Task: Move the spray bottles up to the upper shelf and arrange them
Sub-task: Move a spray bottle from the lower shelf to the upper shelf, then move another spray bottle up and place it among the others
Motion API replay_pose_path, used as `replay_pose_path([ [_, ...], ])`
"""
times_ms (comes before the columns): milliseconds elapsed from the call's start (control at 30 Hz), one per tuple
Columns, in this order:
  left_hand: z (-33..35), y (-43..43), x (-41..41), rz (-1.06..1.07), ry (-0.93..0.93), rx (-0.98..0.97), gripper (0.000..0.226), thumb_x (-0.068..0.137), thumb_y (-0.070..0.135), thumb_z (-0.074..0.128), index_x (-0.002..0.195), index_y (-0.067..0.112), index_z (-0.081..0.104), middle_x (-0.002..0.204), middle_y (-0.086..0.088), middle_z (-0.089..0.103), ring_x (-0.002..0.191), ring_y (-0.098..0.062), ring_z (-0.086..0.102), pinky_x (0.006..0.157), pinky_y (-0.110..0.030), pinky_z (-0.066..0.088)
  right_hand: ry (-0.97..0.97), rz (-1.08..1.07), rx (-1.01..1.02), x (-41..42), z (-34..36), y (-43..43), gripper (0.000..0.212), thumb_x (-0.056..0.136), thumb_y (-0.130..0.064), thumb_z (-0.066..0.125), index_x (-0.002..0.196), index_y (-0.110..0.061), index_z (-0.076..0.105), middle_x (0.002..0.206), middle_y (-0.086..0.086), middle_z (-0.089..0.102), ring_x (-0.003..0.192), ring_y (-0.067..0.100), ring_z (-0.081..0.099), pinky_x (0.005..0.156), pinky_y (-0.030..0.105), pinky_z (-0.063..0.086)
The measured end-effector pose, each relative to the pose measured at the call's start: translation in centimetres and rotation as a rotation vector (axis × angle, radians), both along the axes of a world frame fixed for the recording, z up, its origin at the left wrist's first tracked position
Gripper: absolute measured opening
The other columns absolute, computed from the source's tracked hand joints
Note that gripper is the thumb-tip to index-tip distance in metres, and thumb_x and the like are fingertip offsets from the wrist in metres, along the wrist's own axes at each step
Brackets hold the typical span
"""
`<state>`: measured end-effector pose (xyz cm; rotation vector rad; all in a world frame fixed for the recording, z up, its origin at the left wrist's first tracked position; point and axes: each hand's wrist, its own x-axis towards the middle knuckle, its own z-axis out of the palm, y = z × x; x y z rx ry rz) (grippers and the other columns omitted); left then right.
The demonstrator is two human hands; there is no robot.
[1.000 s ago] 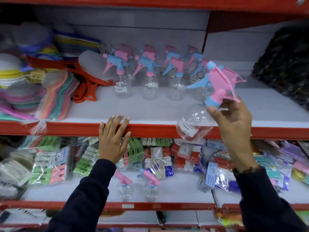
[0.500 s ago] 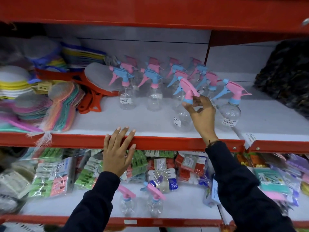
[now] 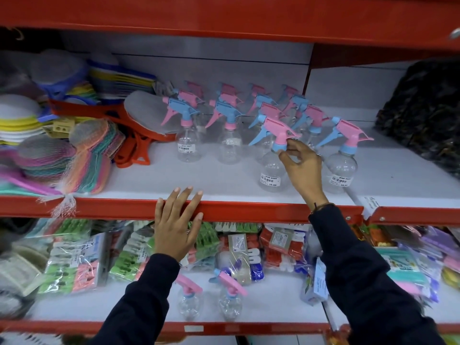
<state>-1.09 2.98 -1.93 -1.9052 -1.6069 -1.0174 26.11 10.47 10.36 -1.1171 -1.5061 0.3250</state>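
On the upper shelf with the white deck and red metal front lip (image 3: 249,210), the stack of woven mesh scrubbers in pastel bands (image 3: 49,158) occupies the left end, and its loose fringe hangs over the lip. The left hand (image 3: 178,227) lies flat on the lip near its middle, fingers spread and closed on nothing. Behind it, toward the back edge, the clear round-bodied plastic spray bottles with pink and blue trigger heads (image 3: 188,143) stand upright in rows, close together and well back from the lip. The right hand (image 3: 302,168) pinches the blue collar of the front clear spray bottle with a pink trigger head (image 3: 272,170), which stands nearest the front edge. Risk: these bottles look empty and light, with smooth curved walls and top-heavy heads; a sideways pull at the collar could tip this one, and the projecting triggers of neighbours could snag and topple a row. To the right, a second front bottle with a barcode label (image 3: 342,170) stands near the right end of the deck. On the lower shelf, two more clear spray bottles (image 3: 209,297) wait near its front edge before crinkly bagged clothes pegs (image 3: 74,262).
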Motion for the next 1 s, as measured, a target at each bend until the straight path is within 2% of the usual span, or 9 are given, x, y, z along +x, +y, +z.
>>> replay_pose_path([
  [100,0.3,-0.1,0.0,0.002,0.009,-0.011,0.043,0.098,0.042,0.031,0.138,0.028,0.042,0.139,-0.003,0.050,0.136,-0.021,0.033,0.115,-0.039,0.011,0.014,0.014,-0.052,-0.2,0.3,-1.1,0.031,0.086,-0.013,0.064,0.117,-0.009,0.061,0.111,0.000,0.065,0.106,0.016,0.061,0.087,0.008,0.040],
  [200,0.6,-0.4,-0.5,0.009,0.062,-0.015,0.044,0.099,0.043,0.027,0.140,0.028,0.039,0.141,-0.004,0.049,0.136,-0.020,0.032,0.114,-0.038,0.014,0.056,-0.032,-0.005,-0.7,-0.3,-4.0,0.040,0.089,-0.023,0.063,0.127,-0.017,0.053,0.125,-0.004,0.059,0.115,0.003,0.053,0.096,0.012,0.037],
  [267,0.7,-0.5,-1.1,0.005,0.089,-0.017,0.045,0.100,0.043,0.025,0.141,0.028,0.036,0.143,-0.005,0.047,0.137,-0.021,0.030,0.114,-0.036,0.013,0.089,-0.070,0.086,-1.4,-1.8,-7.0,0.035,0.089,-0.029,0.060,0.122,-0.024,0.053,0.118,-0.010,0.060,0.109,-0.004,0.053,0.092,0.007,0.038],
  [367,0.8,-0.6,-3.1,0.045,0.071,-0.005,0.045,0.099,0.039,0.028,0.141,0.026,0.038,0.144,-0.007,0.046,0.138,-0.023,0.029,0.114,-0.037,0.012,0.057,-0.015,0.125,-3.0,-6.3,-11.3,0.022,0.089,-0.032,0.055,0.110,-0.038,0.055,0.107,-0.022,0.059,0.100,-0.004,0.056,0.086,0.011,0.043],
  [433,0.7,-0.7,-4.7,0.081,0.068,0.002,0.045,0.098,0.037,0.031,0.141,0.025,0.038,0.144,-0.009,0.046,0.137,-0.025,0.028,0.115,-0.037,0.009,-0.011,0.059,0.001,-4.1,-10.4,-13.5,0.025,0.088,-0.030,0.057,0.108,-0.045,0.053,0.105,-0.023,0.058,0.097,-0.004,0.057,0.085,0.018,0.049],
  [533,0.4,-0.7,-6.3,0.068,0.100,0.016,0.045,0.099,0.039,0.028,0.141,0.024,0.037,0.144,-0.010,0.046,0.137,-0.025,0.028,0.116,-0.033,0.005,-0.193,0.141,-0.314,-5.1,-16.6,-14.8,0.034,0.088,-0.026,0.063,0.120,-0.031,0.052,0.118,-0.010,0.058,0.109,0.004,0.053,0.094,0.033,0.047],
  [667,0.2,-0.3,-6.4,0.046,0.094,0.038,0.044,0.099,0.037,0.031,0.140,0.023,0.039,0.143,-0.010,0.047,0.137,-0.024,0.028,0.116,-0.034,0.005,-0.358,0.205,-0.629,-6.3,-22.2,-14.7,0.060,0.079,-0.033,0.071,0.131,-0.021,0.044,0.122,-0.010,0.047,0.112,0.010,0.045,0.088,0.024,0.038],
  [800,0.0,-0.3,-6.4,0.022,0.071,0.042,0.044,0.098,0.035,0.034,0.141,0.024,0.038,0.144,-0.009,0.046,0.138,-0.024,0.028,0.117,-0.034,0.005,-0.373,0.191,-0.679,-7.3,-24.7,-14.3,0.044,0.077,-0.020,0.074,0.117,-0.012,0.057,0.106,0.003,0.059,0.100,0.022,0.055,0.079,0.027,0.043],
  [1000,0.1,-0.3,-6.6,0.004,0.078,0.049,0.045,0.098,0.035,0.035,0.141,0.026,0.036,0.143,-0.007,0.047,0.138,-0.022,0.028,0.117,-0.033,0.005,-0.217,0.174,-0.587,-6.3,-22.2,-14.6,0.026,0.073,-0.018,0.079,0.091,-0.025,0.060,0.088,-0.001,0.060,0.076,0.011,0.056,0.063,0.009,0.038],
])
